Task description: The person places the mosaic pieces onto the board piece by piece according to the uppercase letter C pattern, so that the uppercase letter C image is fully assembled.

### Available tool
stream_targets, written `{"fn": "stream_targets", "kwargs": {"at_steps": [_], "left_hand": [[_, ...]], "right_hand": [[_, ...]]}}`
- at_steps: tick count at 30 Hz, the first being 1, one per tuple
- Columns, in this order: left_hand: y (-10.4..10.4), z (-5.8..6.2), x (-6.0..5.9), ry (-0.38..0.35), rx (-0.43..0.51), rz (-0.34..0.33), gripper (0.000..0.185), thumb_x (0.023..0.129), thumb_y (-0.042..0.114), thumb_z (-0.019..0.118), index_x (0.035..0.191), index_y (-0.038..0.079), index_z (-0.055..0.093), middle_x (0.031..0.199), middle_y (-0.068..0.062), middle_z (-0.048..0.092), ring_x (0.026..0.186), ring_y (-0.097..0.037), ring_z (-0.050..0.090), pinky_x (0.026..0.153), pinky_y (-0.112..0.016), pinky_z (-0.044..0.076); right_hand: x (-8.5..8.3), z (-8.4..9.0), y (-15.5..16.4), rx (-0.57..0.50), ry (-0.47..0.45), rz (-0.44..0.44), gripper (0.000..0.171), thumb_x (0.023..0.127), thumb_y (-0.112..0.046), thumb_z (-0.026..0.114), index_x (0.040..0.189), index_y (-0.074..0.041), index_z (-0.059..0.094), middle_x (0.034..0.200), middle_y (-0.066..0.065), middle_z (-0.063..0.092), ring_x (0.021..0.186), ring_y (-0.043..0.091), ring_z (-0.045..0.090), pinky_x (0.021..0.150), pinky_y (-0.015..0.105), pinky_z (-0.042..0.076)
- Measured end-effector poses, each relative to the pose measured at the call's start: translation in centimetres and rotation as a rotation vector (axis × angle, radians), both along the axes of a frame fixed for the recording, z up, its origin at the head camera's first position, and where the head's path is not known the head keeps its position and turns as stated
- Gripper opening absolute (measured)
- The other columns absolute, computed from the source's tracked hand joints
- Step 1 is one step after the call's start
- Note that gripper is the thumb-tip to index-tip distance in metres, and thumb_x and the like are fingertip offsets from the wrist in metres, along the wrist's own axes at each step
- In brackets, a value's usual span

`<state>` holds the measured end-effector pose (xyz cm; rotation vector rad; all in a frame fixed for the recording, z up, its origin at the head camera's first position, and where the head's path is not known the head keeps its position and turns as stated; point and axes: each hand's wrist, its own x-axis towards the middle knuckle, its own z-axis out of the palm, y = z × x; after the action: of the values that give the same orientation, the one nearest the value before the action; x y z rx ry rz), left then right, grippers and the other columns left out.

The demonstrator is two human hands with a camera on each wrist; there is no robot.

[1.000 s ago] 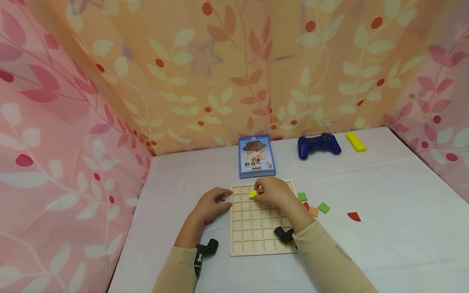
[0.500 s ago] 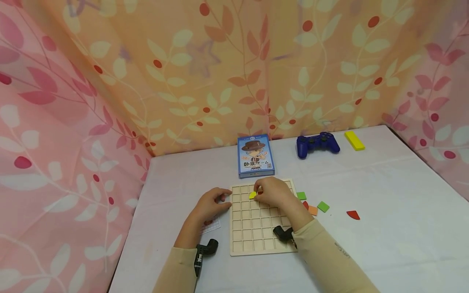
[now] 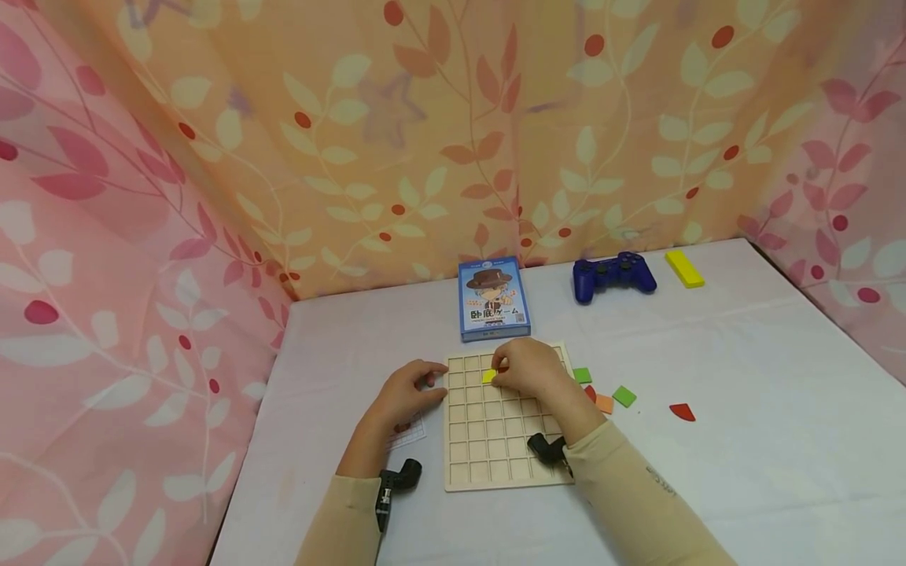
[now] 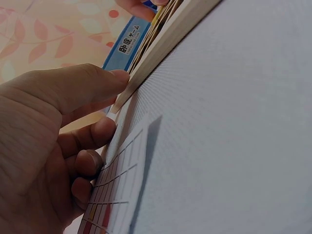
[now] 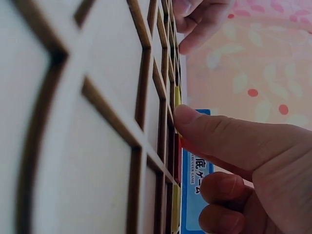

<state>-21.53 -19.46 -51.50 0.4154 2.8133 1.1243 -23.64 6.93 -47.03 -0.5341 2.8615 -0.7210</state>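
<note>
wooden grid board (image 3: 477, 430), right hand (image 3: 532, 371) pinching a yellow tile (image 3: 488, 376) at an upper square, red piece (image 5: 177, 161) in there too but mostly blocked, left hand (image 3: 409, 393) at the edge, thumb and fingers apart, card (image 4: 126, 178) half hidden

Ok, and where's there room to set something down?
Bare tabletop lies left of the blue game box, beyond the left hand; between the game controller and the green tiles; and right of the outermost red quarter-circle piece. Crowded: right of the wooden grid board, around the orange tile.
</note>
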Motion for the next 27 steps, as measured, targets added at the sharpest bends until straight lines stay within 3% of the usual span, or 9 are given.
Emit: {"fn": "stream_targets", "kwargs": {"at_steps": [8,15,21,27], "left_hand": [[0.0,0.2,0.0,0.010,0.004,-0.008,0.038,0.080,0.035,0.074,0.116,0.026,0.066,0.090,0.005,0.055,0.076,-0.014,0.048,0.066,-0.033,0.041],[0.0,0.2,-0.1,0.011,-0.002,-0.006,0.037,0.080,0.036,0.074,0.115,0.026,0.066,0.090,0.004,0.055,0.076,-0.014,0.048,0.067,-0.033,0.041],[0.1,0.2,0.0,-0.007,-0.003,0.007,0.037,0.080,0.036,0.074,0.115,0.027,0.066,0.089,0.004,0.054,0.077,-0.014,0.049,0.067,-0.033,0.041],[0.1,0.2,0.0,-0.011,0.010,0.007,0.037,0.080,0.035,0.075,0.115,0.028,0.066,0.090,0.003,0.055,0.077,-0.016,0.049,0.068,-0.034,0.041]], "right_hand": [[-0.1,0.0,-0.2,0.007,0.016,0.038,0.013,0.077,-0.033,0.076,0.089,-0.028,0.074,0.090,-0.011,0.067,0.087,0.011,0.060,0.074,0.035,0.046],[0.0,0.0,-0.3,-0.020,-0.004,0.089,0.005,0.081,-0.025,0.074,0.085,-0.028,0.074,0.081,-0.016,0.065,0.081,0.008,0.058,0.072,0.033,0.046],[0.1,0.5,0.0,-0.038,-0.011,0.107,0.009,0.082,-0.028,0.072,0.091,-0.028,0.074,0.086,-0.014,0.066,0.083,0.008,0.058,0.075,0.034,0.045],[0.2,2.5,1.0,-0.122,-0.036,0.106,0.023,0.086,-0.036,0.068,0.104,-0.024,0.073,0.088,-0.010,0.064,0.079,0.013,0.055,0.071,0.035,0.044]]}}
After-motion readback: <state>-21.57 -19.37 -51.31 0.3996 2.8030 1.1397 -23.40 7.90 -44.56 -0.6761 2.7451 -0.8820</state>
